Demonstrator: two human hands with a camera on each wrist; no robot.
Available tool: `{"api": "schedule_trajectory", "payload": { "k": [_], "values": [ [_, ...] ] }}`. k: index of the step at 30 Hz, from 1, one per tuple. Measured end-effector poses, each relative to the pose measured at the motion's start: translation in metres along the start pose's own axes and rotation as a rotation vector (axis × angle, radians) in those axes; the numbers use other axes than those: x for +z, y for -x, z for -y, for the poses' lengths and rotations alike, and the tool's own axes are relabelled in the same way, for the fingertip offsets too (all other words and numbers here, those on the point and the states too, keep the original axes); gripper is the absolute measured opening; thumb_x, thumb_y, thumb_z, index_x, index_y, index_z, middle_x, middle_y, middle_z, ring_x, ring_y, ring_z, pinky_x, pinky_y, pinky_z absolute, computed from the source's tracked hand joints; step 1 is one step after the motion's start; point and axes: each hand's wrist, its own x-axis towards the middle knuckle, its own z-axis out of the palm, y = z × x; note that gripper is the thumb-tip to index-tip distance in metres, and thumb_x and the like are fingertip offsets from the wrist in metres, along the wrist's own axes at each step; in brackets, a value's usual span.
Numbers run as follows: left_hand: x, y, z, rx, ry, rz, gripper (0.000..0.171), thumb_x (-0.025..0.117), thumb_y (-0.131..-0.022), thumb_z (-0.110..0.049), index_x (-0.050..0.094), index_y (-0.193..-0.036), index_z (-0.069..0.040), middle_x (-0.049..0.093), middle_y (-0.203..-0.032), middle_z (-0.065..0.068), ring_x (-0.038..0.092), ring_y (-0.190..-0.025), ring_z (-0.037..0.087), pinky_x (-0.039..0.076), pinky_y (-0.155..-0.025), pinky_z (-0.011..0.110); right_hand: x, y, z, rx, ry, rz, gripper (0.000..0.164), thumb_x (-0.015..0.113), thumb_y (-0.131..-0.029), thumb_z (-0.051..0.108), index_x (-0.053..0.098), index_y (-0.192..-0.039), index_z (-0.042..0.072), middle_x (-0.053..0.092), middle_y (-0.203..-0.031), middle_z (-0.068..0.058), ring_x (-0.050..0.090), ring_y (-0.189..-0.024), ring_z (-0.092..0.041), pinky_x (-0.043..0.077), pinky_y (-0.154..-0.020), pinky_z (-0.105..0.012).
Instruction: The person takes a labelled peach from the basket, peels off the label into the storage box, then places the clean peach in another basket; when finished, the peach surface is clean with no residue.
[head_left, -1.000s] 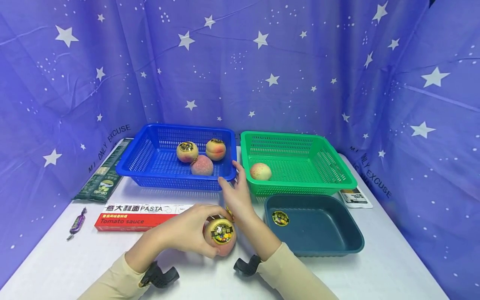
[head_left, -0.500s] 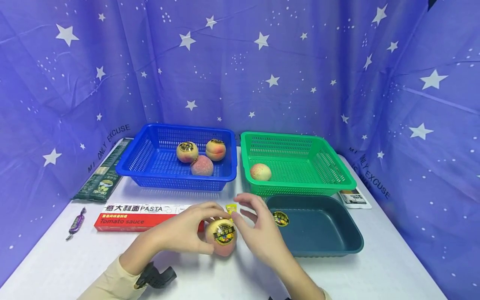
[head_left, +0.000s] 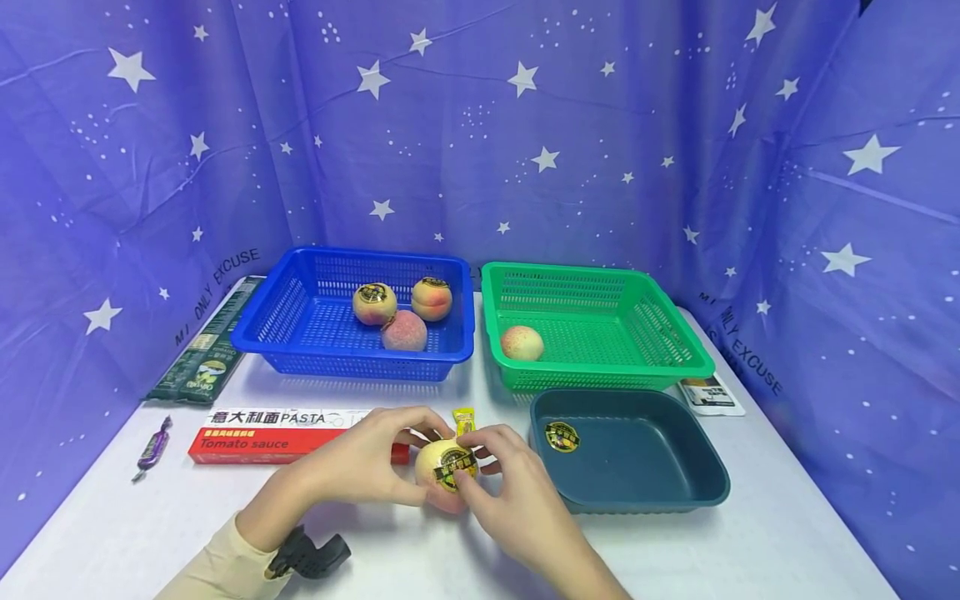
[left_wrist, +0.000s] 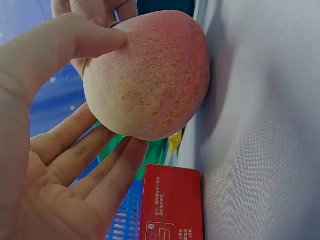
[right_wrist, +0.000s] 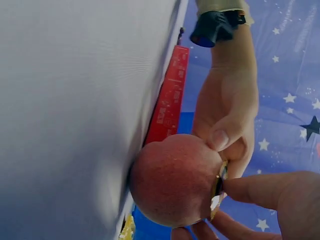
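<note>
A peach [head_left: 444, 498] with a black-and-gold round sticker [head_left: 451, 468] stands on the white table in front. My left hand [head_left: 371, 458] holds it from the left, thumb [left_wrist: 100, 41] on its near side and fingers on its far side. From the right, my right hand [head_left: 521, 496] grips around the peach's top, its thumb [right_wrist: 252, 190] against the sticker. Whether the sticker's edge is lifted I cannot tell. A similar sticker [head_left: 562, 437] lies in the dark teal tub [head_left: 637, 475] on the right.
Behind stand a blue basket [head_left: 352, 360] with three peaches and a green basket [head_left: 600, 371] with one. A red-and-white pasta box [head_left: 262, 442], purple candy [head_left: 153, 448] and green packet [head_left: 206, 358] lie left. A yellow wrapper [head_left: 464, 419] lies behind the peach; a pouch [head_left: 712, 396] lies far right.
My right hand has come down and back from the blue basket's right corner to the peach and now touches its sticker. The held peach has shifted slightly right.
</note>
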Motion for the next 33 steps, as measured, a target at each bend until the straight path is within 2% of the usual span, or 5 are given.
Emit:
{"api": "schedule_trajectory", "payload": {
  "k": [4, 11, 16, 24, 33],
  "values": [
    [-0.001, 0.001, 0.000, 0.005, 0.021, -0.003, 0.056, 0.100, -0.082, -0.026, 0.072, -0.129, -0.026, 0.075, -0.129, -0.015, 0.074, -0.122, 0.011, 0.061, -0.112, 0.030, 0.001, 0.000, 0.002, -0.001, 0.044, -0.022, 0.026, 0.086, -0.094, 0.011, 0.077, -0.117, 0.020, 0.073, -0.119, 0.010, 0.071, -0.104, -0.009, 0.066, -0.093, -0.034],
    [-0.002, 0.001, 0.000, 0.005, 0.033, -0.010, 0.055, 0.101, -0.082, -0.034, 0.073, -0.129, -0.025, 0.076, -0.127, -0.014, 0.075, -0.120, 0.010, 0.062, -0.111, 0.031, -0.004, -0.002, 0.006, -0.046, 0.069, -0.053, 0.031, 0.090, -0.087, 0.005, 0.071, -0.103, 0.023, 0.069, -0.097, 0.011, 0.065, -0.086, -0.008, 0.061, -0.079, -0.028],
    [-0.001, 0.001, 0.000, -0.004, 0.034, -0.016, 0.056, 0.101, -0.081, -0.033, 0.073, -0.129, -0.025, 0.076, -0.127, -0.014, 0.075, -0.120, 0.011, 0.062, -0.110, 0.031, -0.011, -0.006, 0.008, -0.050, 0.005, 0.009, 0.030, 0.085, -0.086, -0.002, 0.071, -0.100, 0.020, 0.068, -0.085, 0.009, 0.063, -0.075, -0.006, 0.060, -0.071, -0.025],
    [-0.001, 0.002, 0.004, -0.003, 0.050, -0.018, 0.055, 0.101, -0.082, -0.027, 0.073, -0.129, -0.025, 0.075, -0.128, -0.011, 0.074, -0.121, 0.012, 0.062, -0.110, 0.029, -0.027, -0.013, 0.012, -0.018, -0.084, 0.152, 0.022, 0.082, -0.091, 0.002, 0.073, -0.103, 0.018, 0.073, -0.089, 0.008, 0.066, -0.081, -0.005, 0.060, -0.074, -0.023],
    [0.000, 0.001, 0.005, -0.017, 0.055, -0.014, 0.055, 0.098, -0.081, -0.019, 0.073, -0.130, -0.022, 0.075, -0.130, -0.009, 0.074, -0.122, 0.013, 0.061, -0.111, 0.028, -0.066, -0.025, 0.019, -0.034, -0.080, 0.232, 0.022, 0.085, -0.093, 0.005, 0.075, -0.108, 0.019, 0.076, -0.090, 0.006, 0.072, -0.083, -0.010, 0.063, -0.077, -0.026]
  ]
}}
